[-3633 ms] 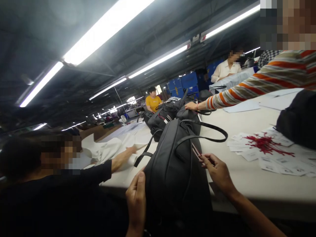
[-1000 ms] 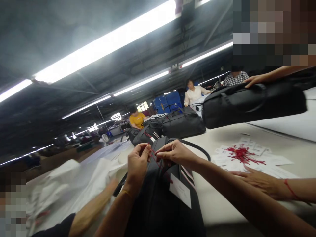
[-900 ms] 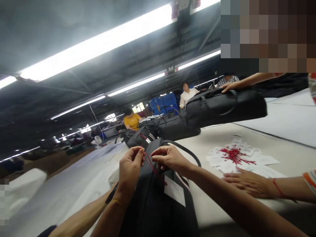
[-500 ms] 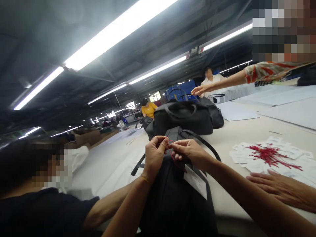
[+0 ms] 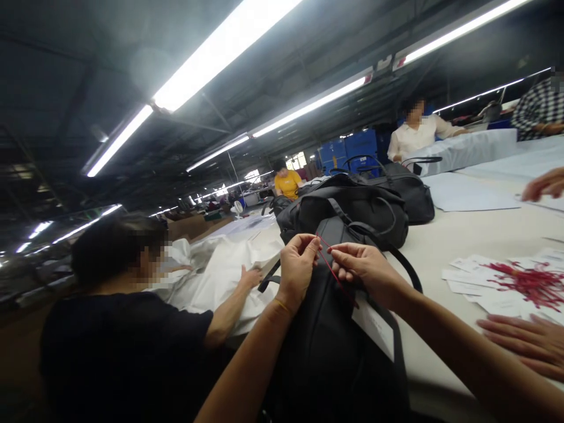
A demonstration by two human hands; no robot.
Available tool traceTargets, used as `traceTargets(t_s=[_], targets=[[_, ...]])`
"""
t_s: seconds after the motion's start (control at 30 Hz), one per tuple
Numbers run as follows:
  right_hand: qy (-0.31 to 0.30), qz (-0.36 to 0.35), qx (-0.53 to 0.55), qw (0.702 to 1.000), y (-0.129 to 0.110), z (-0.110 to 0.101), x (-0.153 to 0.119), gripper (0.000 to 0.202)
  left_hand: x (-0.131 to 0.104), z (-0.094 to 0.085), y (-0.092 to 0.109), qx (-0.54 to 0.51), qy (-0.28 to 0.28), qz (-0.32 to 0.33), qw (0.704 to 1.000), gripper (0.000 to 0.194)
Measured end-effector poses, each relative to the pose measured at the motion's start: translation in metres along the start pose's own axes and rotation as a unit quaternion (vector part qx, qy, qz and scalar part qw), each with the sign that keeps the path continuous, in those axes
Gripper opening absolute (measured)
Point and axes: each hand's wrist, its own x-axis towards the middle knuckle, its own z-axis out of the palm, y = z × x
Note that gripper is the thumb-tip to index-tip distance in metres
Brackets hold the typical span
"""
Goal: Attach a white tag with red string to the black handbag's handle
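Over a black bag point(image 5: 326, 346), my left hand point(image 5: 298, 267) pinches a thin red string point(image 5: 331, 269) between thumb and forefinger. My right hand point(image 5: 368, 267) pinches another part of the same string, a little to the right, so a short length stretches between my fingertips. From there the string runs down to a white hang tag point(image 5: 373, 330), which lies tilted on the bag's right side. A black strap point(image 5: 403, 264) of the bag arches behind my right hand.
More black bags point(image 5: 348, 205) stand just beyond. White tags with red strings point(image 5: 529, 282) lie fanned at right, beside another person's hand point(image 5: 524, 341). At left a person in dark clothing point(image 5: 132, 346) handles white sheeting point(image 5: 220, 264). Others work farther back.
My hands have drawn slightly apart, pulling the string straighter between them. The view has swung left. The arm reaching over the far bags has withdrawn to the right edge.
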Motion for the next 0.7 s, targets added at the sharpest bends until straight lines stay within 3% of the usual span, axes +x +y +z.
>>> traceTargets(t_s=[0.2,0.43,0.7], targets=[[0.018,-0.001,0.006,1.0,0.0023,0.0027,0.0013,0.046,-0.0033,0.001,0.0026,0.034,-0.019,-0.01,0.999,0.028],[0.012,-0.001,-0.043,0.999,0.0033,0.0034,0.0043,0.049,-0.0015,0.0006,0.0017,-0.014,-0.013,-0.055,0.998,0.035],[-0.01,-0.009,-0.045,0.999,0.0041,0.0005,0.0037,0.046,-0.0034,0.0012,0.0052,0.002,-0.038,-0.009,0.999,0.018]])
